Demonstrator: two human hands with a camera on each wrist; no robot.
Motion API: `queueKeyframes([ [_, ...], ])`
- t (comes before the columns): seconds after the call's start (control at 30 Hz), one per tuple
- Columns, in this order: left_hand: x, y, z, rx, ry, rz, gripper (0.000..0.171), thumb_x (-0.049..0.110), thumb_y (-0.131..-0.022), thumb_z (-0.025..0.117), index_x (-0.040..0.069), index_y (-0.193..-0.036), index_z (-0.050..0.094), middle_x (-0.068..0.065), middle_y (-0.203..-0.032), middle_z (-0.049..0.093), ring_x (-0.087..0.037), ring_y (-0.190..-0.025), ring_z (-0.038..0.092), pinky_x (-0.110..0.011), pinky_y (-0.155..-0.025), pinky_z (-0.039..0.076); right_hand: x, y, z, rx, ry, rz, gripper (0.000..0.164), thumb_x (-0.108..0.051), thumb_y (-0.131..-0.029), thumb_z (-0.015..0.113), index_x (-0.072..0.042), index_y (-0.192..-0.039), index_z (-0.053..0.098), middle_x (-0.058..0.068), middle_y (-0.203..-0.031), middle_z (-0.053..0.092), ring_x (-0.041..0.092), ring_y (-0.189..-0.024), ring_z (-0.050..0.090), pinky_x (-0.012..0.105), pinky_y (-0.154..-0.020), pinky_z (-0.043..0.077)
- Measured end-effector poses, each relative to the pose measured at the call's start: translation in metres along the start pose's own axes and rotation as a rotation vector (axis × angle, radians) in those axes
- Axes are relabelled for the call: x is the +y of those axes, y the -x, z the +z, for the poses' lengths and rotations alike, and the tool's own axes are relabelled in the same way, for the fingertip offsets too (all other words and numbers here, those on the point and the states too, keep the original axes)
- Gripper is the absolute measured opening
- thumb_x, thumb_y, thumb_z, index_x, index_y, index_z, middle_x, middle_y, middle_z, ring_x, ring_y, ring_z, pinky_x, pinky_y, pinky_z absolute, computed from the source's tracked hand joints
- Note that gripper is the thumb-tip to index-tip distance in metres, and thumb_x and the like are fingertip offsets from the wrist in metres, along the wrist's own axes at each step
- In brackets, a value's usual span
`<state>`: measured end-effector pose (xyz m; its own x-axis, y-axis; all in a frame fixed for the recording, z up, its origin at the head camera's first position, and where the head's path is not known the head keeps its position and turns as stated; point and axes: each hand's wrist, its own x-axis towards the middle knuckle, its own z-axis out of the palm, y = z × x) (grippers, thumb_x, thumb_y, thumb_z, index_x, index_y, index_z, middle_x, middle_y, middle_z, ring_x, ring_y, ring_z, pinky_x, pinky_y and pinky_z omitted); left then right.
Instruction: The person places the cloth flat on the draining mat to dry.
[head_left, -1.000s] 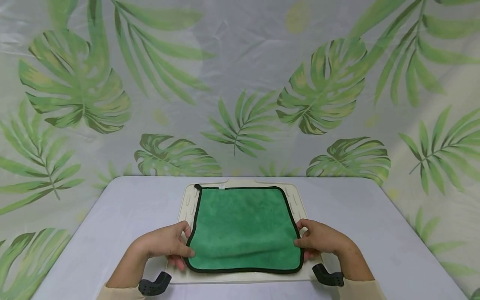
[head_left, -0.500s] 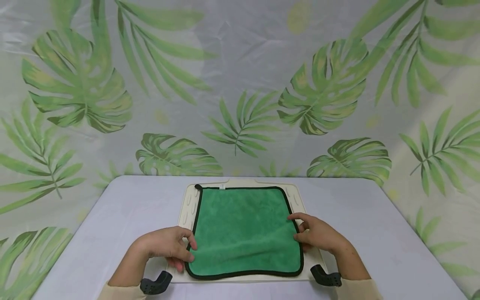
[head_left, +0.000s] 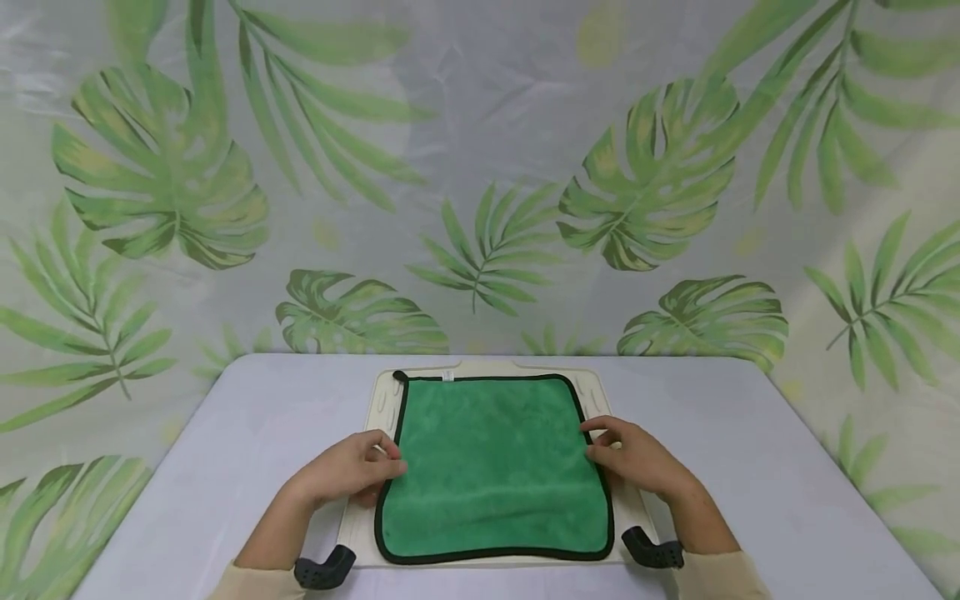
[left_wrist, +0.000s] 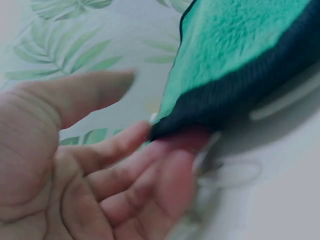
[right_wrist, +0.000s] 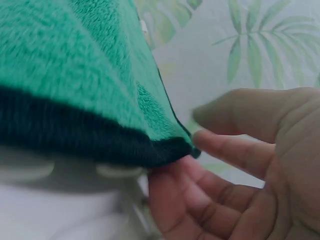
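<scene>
A green cloth [head_left: 495, 450] with a black border lies spread over a cream plastic board [head_left: 363, 533] with oval marks along its sides. At the cloth's left edge is my left hand [head_left: 348, 471]; in the left wrist view, its fingers [left_wrist: 175, 180] touch the black border [left_wrist: 220, 100] from below while the thumb stands apart from it. My right hand [head_left: 637, 457] is at the right edge. There, in the right wrist view, the fingertips [right_wrist: 170, 200] touch the underside of the border, and the thumb stays off the cloth.
The board rests on a white-covered table [head_left: 750, 467]. Behind it hangs a pale curtain [head_left: 510, 125] printed with green leaves. A black wrist mount [head_left: 326, 568] sits at the left wrist, another mount [head_left: 651, 550] at the right. A small white tag [head_left: 448, 376] shows at the cloth's far edge.
Both hands have moved away from me along the cloth's sides. The cloth's near edge has come down toward the board's front, and the crease near it has softened.
</scene>
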<state>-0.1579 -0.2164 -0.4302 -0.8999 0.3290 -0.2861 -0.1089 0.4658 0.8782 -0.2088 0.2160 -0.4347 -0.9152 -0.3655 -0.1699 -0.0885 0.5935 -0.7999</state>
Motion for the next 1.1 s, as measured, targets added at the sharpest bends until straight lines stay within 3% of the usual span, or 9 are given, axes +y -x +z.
queueKeyframes([
  [0.17, 0.003, -0.022, 0.001, 0.142, 0.062, -0.018, 0.052, 0.034, -0.099, 0.067, 0.003, -0.139, 0.054, -0.021, -0.13, 0.061, -0.022, -0.084, 0.068, -0.038, -0.069, 0.061, -0.004, -0.024, 0.0, 0.047, -0.016, -0.005, 0.041, -0.021, -0.103, 0.06, -0.005, -0.14, 0.057, 0.024, -0.127, 0.062, 0.019, -0.078, 0.064, 0.035, -0.068, 0.055],
  [0.3, 0.008, -0.044, -0.006, 0.192, 0.117, -0.031, 0.062, 0.032, -0.102, 0.063, 0.005, -0.153, 0.04, -0.027, -0.151, 0.046, -0.035, -0.109, 0.068, -0.041, -0.08, 0.061, -0.01, -0.048, -0.001, 0.069, -0.013, 0.004, 0.041, -0.021, -0.105, 0.057, -0.002, -0.141, 0.056, 0.027, -0.137, 0.059, 0.024, -0.098, 0.069, 0.038, -0.077, 0.059],
  [0.43, 0.01, -0.063, -0.015, 0.185, 0.188, -0.038, 0.065, 0.033, -0.105, 0.058, 0.006, -0.158, 0.033, -0.027, -0.157, 0.04, -0.043, -0.129, 0.058, -0.043, -0.092, 0.059, -0.016, -0.066, -0.004, 0.071, 0.024, 0.004, 0.041, -0.019, -0.106, 0.053, 0.001, -0.142, 0.055, 0.027, -0.136, 0.06, 0.023, -0.077, 0.063, 0.039, -0.069, 0.055],
  [0.57, 0.01, -0.075, -0.022, 0.124, 0.222, -0.06, 0.067, 0.038, -0.106, 0.055, 0.009, -0.16, 0.03, -0.025, -0.159, 0.038, -0.042, -0.134, 0.055, -0.042, -0.097, 0.057, -0.015, -0.077, -0.007, 0.04, 0.067, 0.013, 0.04, -0.019, -0.107, 0.051, 0.002, -0.141, 0.056, 0.027, -0.136, 0.06, 0.02, -0.065, 0.052, 0.038, -0.064, 0.049],
  [0.77, 0.013, -0.078, -0.027, 0.096, 0.225, -0.046, 0.072, 0.041, -0.105, 0.055, 0.01, -0.162, 0.023, -0.025, -0.163, 0.03, -0.043, -0.138, 0.049, -0.036, -0.089, 0.055, -0.01, -0.085, -0.012, 0.067, 0.106, 0.012, 0.038, -0.021, -0.107, 0.051, 0.0, -0.138, 0.061, 0.028, -0.146, 0.054, 0.02, -0.082, 0.061, 0.038, -0.072, 0.052],
  [0.93, 0.015, -0.079, -0.028, 0.143, 0.158, -0.03, 0.069, 0.038, -0.105, 0.056, 0.01, -0.161, 0.028, -0.024, -0.163, 0.032, -0.038, -0.126, 0.055, -0.035, -0.082, 0.054, -0.005, -0.089, -0.014, 0.115, 0.092, 0.007, 0.034, -0.017, -0.107, 0.05, -0.003, -0.135, 0.063, 0.026, -0.146, 0.055, 0.03, -0.101, 0.066, 0.041, -0.08, 0.055],
  [1.1, 0.014, -0.081, -0.028, 0.231, 0.022, -0.022, 0.065, 0.032, -0.102, 0.063, 0.007, -0.157, 0.039, -0.025, -0.161, 0.036, -0.041, -0.125, 0.059, -0.043, -0.094, 0.056, -0.002, -0.094, -0.014, 0.125, 0.175, -0.034, 0.029, -0.014, -0.106, 0.054, -0.005, -0.129, 0.068, 0.024, -0.14, 0.061, 0.041, -0.126, 0.059, 0.052, -0.098, 0.052],
])
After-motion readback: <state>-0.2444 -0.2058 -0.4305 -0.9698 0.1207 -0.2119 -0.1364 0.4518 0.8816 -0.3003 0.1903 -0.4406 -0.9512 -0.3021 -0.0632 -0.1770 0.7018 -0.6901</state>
